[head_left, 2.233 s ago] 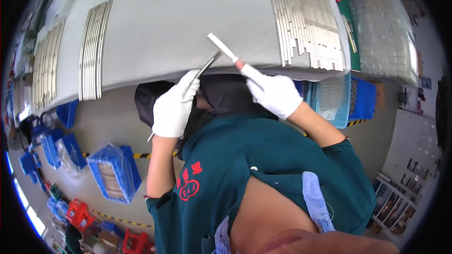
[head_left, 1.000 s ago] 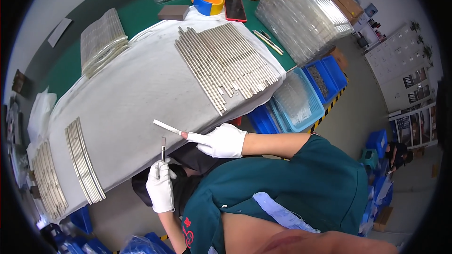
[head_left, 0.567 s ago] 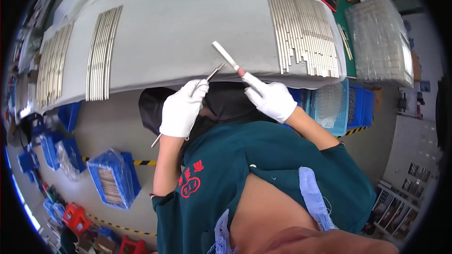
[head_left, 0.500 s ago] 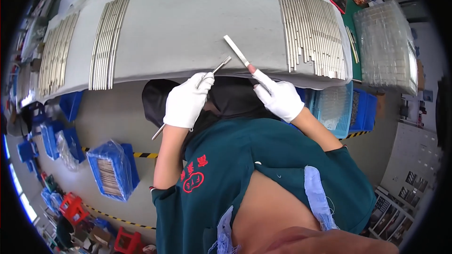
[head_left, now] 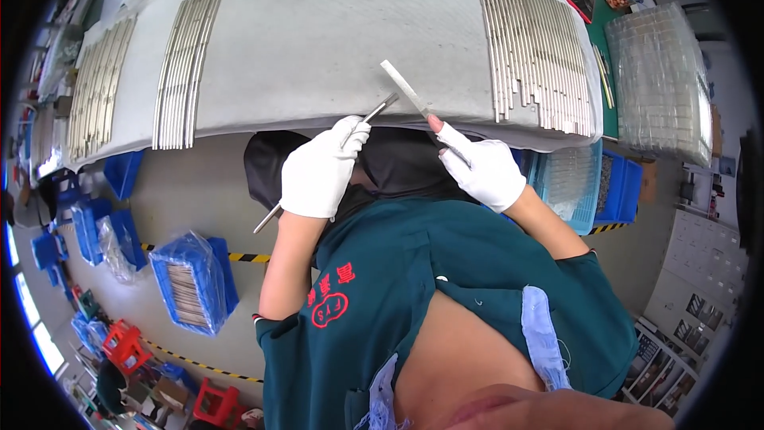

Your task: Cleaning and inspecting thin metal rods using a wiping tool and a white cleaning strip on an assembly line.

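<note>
My left hand (head_left: 317, 175), in a white glove, is closed around a slim metal rod (head_left: 377, 110). The rod slants through the fist, its upper end above the table's front edge and its lower end (head_left: 268, 220) showing below the wrist. My right hand (head_left: 492, 175), gloved in white with the index fingertip bare, grips a narrow flat file (head_left: 404, 84). That finger lies stretched along the file. The file slants up to the left, its blade close to the rod's upper end; I cannot tell whether they touch.
Rows of metal rods lie on the grey-covered table (head_left: 342, 24): a wide batch (head_left: 537, 56) at right, two narrower batches (head_left: 187, 72) at left. A stack of clear plastic trays (head_left: 660, 80) stands far right. Blue bins (head_left: 621, 187) sit below; a plastic-lined blue crate (head_left: 191, 283) holds rods.
My right hand has shifted slightly right and toward me with the file. The rod's upper end sits slightly further right, still in my left hand. The whole view has shifted a little.
</note>
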The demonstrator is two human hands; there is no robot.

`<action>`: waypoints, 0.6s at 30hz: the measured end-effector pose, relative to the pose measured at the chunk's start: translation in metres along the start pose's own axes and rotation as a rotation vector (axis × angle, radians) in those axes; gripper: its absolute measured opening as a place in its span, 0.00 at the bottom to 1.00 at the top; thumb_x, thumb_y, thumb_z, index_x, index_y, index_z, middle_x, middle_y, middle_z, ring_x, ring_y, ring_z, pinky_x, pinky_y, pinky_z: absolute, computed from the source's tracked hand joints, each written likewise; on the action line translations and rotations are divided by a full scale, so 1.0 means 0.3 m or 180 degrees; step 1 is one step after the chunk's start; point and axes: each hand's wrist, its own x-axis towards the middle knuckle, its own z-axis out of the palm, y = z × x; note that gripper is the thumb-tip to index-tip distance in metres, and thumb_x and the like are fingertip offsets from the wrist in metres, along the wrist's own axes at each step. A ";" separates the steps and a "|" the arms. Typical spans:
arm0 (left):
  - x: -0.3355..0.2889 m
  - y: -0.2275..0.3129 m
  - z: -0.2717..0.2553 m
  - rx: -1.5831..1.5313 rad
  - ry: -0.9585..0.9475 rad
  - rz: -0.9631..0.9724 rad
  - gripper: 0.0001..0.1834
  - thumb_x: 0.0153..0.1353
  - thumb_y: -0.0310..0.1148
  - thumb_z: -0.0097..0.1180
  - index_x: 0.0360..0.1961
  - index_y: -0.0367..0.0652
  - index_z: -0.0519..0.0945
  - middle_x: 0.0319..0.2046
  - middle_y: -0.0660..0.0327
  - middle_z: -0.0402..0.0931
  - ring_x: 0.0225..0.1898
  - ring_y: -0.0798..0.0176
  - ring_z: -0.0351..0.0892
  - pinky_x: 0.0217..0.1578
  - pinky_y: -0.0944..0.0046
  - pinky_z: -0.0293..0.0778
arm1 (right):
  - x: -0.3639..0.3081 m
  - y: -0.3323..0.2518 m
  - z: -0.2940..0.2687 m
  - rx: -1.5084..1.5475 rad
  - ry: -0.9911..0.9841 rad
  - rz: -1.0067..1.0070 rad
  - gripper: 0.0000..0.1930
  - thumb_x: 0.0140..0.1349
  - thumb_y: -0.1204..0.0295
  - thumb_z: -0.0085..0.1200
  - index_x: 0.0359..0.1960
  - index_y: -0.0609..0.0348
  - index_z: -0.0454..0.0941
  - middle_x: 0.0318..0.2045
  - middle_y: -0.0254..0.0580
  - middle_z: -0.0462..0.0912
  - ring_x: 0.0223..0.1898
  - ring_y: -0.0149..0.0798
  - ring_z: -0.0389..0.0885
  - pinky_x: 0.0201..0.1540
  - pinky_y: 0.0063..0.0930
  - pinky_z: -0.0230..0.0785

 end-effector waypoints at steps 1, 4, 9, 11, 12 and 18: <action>0.000 -0.001 -0.001 0.0132 -0.0036 -0.0003 0.14 0.60 0.42 0.52 0.42 0.48 0.80 0.33 0.56 0.80 0.33 0.55 0.79 0.34 0.63 0.74 | 0.000 -0.008 -0.007 0.0172 -0.0087 0.0156 0.26 0.58 0.69 0.51 0.61 0.43 0.66 0.09 0.40 0.68 0.10 0.42 0.70 0.16 0.35 0.64; 0.006 -0.005 0.000 0.0173 -0.0073 0.0042 0.14 0.60 0.42 0.52 0.42 0.47 0.80 0.33 0.56 0.80 0.33 0.55 0.79 0.34 0.63 0.74 | -0.012 -0.007 -0.005 0.0175 -0.0104 0.0020 0.26 0.57 0.69 0.51 0.60 0.41 0.66 0.08 0.39 0.67 0.10 0.41 0.69 0.16 0.34 0.63; 0.005 -0.026 0.000 0.0177 0.0096 0.0371 0.11 0.62 0.41 0.49 0.42 0.51 0.78 0.30 0.62 0.80 0.30 0.57 0.79 0.30 0.61 0.73 | -0.016 -0.003 0.004 0.0018 -0.0290 -0.0012 0.26 0.57 0.69 0.51 0.61 0.40 0.66 0.08 0.38 0.67 0.10 0.41 0.69 0.15 0.33 0.63; 0.008 -0.021 -0.005 0.0216 0.0104 0.0430 0.11 0.62 0.41 0.49 0.42 0.51 0.78 0.30 0.62 0.80 0.31 0.58 0.79 0.30 0.61 0.74 | 0.017 -0.015 -0.001 0.0129 -0.0398 0.0155 0.26 0.57 0.69 0.51 0.60 0.41 0.67 0.10 0.37 0.68 0.10 0.40 0.69 0.15 0.31 0.63; 0.010 -0.012 -0.013 0.0141 0.0001 0.0279 0.12 0.61 0.41 0.51 0.42 0.49 0.79 0.31 0.59 0.80 0.31 0.56 0.79 0.32 0.62 0.74 | 0.029 -0.019 0.001 0.0137 -0.0395 0.0164 0.26 0.57 0.69 0.51 0.60 0.41 0.67 0.10 0.37 0.68 0.10 0.40 0.69 0.15 0.31 0.63; 0.008 -0.022 0.001 0.0025 0.0003 0.0126 0.13 0.60 0.40 0.54 0.42 0.47 0.80 0.30 0.56 0.79 0.30 0.56 0.79 0.31 0.64 0.73 | -0.017 0.006 0.006 0.0190 0.0028 0.0157 0.26 0.55 0.73 0.52 0.59 0.45 0.69 0.09 0.38 0.66 0.10 0.41 0.69 0.16 0.32 0.64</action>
